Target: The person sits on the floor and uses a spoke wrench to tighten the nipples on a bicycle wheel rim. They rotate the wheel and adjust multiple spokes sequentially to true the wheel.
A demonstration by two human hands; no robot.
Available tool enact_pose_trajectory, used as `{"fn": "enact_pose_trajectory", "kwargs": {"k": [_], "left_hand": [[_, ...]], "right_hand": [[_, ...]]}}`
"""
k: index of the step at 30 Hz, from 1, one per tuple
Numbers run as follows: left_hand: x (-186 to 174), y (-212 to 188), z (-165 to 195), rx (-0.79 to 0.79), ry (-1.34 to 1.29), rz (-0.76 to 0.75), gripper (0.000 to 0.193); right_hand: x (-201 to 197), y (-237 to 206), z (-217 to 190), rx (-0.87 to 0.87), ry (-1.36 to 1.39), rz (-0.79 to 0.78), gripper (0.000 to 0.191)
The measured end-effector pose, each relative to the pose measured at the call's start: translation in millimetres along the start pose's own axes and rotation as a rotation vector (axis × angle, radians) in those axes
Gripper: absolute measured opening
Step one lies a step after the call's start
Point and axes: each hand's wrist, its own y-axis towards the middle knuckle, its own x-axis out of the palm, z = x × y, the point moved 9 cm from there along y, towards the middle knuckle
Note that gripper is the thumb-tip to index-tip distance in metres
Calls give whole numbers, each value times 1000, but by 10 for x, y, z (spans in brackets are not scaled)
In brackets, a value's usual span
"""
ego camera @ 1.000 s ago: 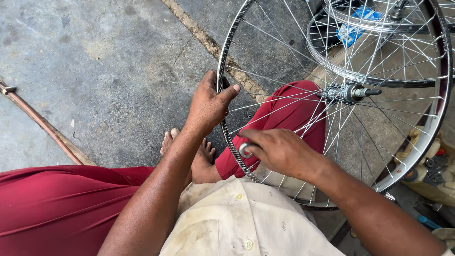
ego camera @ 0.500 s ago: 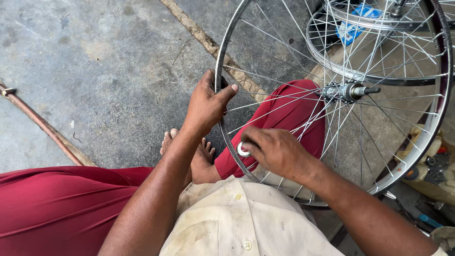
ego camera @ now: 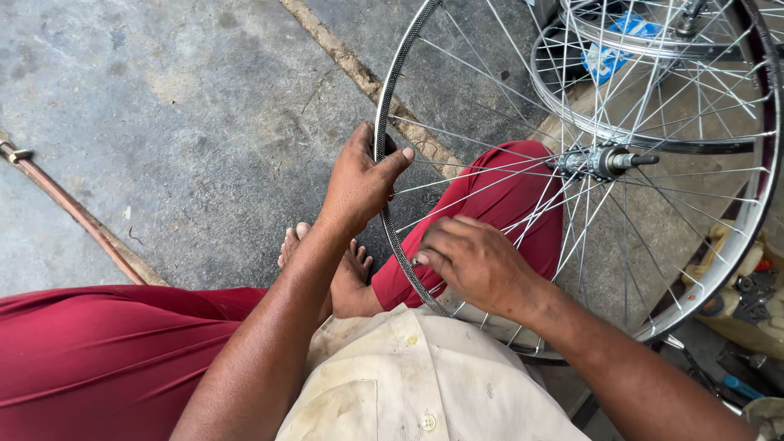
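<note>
Chrome bicycle wheel [ego camera: 759, 188] standing upright across the right half of the frame, hub [ego camera: 600, 161] at centre right, rim resting low against the lap near the red trousers [ego camera: 506, 192]. Left hand [ego camera: 359, 184] wrapped over the rim at centre frame, fingers curled round the outside and thumb hooked inside, so a closed grip steadying the wheel. Right hand [ego camera: 478, 261] lower down at the rim's inner edge, fingertips pinched together around something small where a spoke meets the rim; can't tell what exactly, too hidden by the fingers. Biggest risk by the look of it: only one hand really holding that wheel, so any slack in the left grip and the rim could roll or tip toward the bare feet [ego camera: 347, 269] right underneath. Also thin spokes [ego camera: 490, 186] crossing close to the knuckles, easy to scrape or snag a finger if the pinch slips. Probably worth watching the second wheel [ego camera: 572, 114] leaning behind in the upper right too, spokes overlapping in view and liable to tangle if either one shifts. Loose tools [ego camera: 755, 294] lying at the right edge, a copper-coloured pipe [ego camera: 73, 212] on the concrete floor [ego camera: 188, 106] at left.
</note>
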Motion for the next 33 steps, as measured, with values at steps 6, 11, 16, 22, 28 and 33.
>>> {"fn": "enact_pose_trajectory", "kwargs": {"k": [6, 11, 16, 22, 28, 33], "left_hand": [[11, -1, -3, 7, 6, 0, 34], [22, -4, -11, -19, -5, -18, 36], [3, -3, -2, -3, 14, 0, 36], [7, -1, -20, -10, -9, -6, 37], [5, -4, -31, -4, -8, 4, 36], [-6, 5, -19, 24, 9, 3, 36]], "right_hand": [[-69, -93, -88, -97, 62, 148, 26], [20, -76, -110, -26, -34, 160, 24], [47, -81, -139, -38, -86, 180, 26], [68, -112, -124, -36, -61, 191, 29], [15, -120, -190, -78, -83, 231, 23], [-103, -294, -342, -275, -99, 273, 30]]}}
